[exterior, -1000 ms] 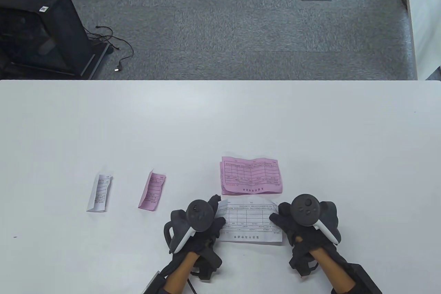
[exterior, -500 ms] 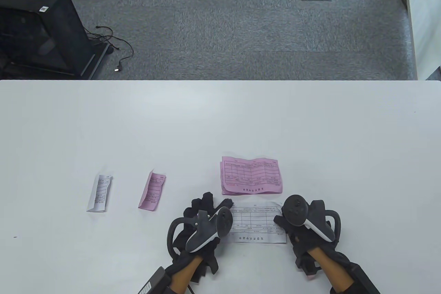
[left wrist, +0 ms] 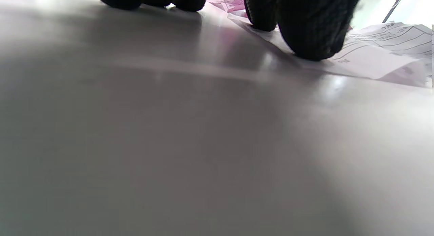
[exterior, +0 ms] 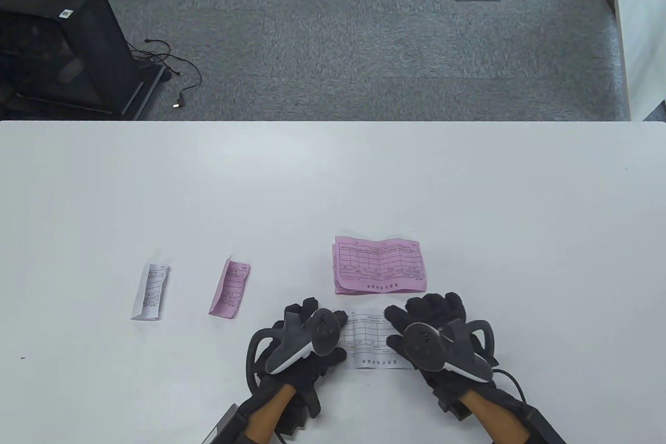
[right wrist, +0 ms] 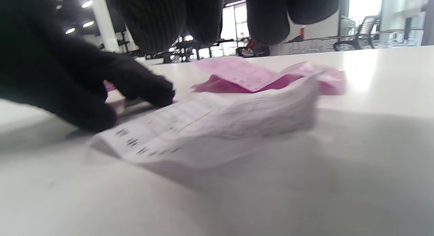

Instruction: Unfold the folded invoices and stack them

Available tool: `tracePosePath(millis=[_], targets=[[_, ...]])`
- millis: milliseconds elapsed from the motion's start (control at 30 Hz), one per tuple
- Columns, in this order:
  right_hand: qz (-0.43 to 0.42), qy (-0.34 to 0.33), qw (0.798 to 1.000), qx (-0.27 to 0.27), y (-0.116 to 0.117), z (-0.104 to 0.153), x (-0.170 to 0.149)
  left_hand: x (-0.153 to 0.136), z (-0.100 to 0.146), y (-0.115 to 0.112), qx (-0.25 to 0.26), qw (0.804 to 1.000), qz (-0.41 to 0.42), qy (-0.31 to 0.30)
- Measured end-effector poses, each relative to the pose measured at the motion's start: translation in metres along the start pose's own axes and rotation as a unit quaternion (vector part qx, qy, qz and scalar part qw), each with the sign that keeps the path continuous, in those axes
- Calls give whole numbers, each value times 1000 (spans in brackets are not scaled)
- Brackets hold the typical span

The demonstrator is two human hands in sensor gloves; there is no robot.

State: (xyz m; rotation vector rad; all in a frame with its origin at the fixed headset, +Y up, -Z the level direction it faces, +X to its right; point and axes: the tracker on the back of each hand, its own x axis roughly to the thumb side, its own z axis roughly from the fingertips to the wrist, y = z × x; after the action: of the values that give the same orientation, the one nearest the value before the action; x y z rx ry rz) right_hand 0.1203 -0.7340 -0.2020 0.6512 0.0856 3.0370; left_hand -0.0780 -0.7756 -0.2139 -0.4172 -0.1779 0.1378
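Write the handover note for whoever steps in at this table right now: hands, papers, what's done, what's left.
Left hand: fingers pressing the left end of the white invoice onto the table.
Right hand: fingers spread flat over the invoice's right part.
The white invoice is opened out but still wavy, lying just in front of the unfolded pink invoice, not yet on top of it.
Done: one pink sheet unfolded, one white sheet opened.
Left: flatten the white sheet, stack it on the pink one, then unfold and stack the folded pink invoice and the folded white invoice further left.
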Motion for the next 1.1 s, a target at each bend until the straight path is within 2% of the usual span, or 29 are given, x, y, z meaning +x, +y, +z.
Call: tracePosePath(millis=[167, 233, 333, 533, 833, 1100], targets=[[29, -26, 998, 50, 19, -21, 36, 1, 0, -2, 7, 1000, -4, -3], [44, -20, 996, 74, 26, -27, 43, 2, 1, -2, 6, 1000, -2, -4], [66, -17, 994, 80, 34, -30, 43, 2, 1, -2, 5, 1000, -2, -3], [80, 7, 993, 81, 30, -24, 20, 2, 1, -2, 5, 1000, -3, -1], [62, 78, 991, 88, 30, 0, -45, 2, 1, -3, 4, 1000, -3, 1], [44, 99, 990, 92, 30, 10, -67, 1, 1, -3, 5, 1000, -1, 4]])
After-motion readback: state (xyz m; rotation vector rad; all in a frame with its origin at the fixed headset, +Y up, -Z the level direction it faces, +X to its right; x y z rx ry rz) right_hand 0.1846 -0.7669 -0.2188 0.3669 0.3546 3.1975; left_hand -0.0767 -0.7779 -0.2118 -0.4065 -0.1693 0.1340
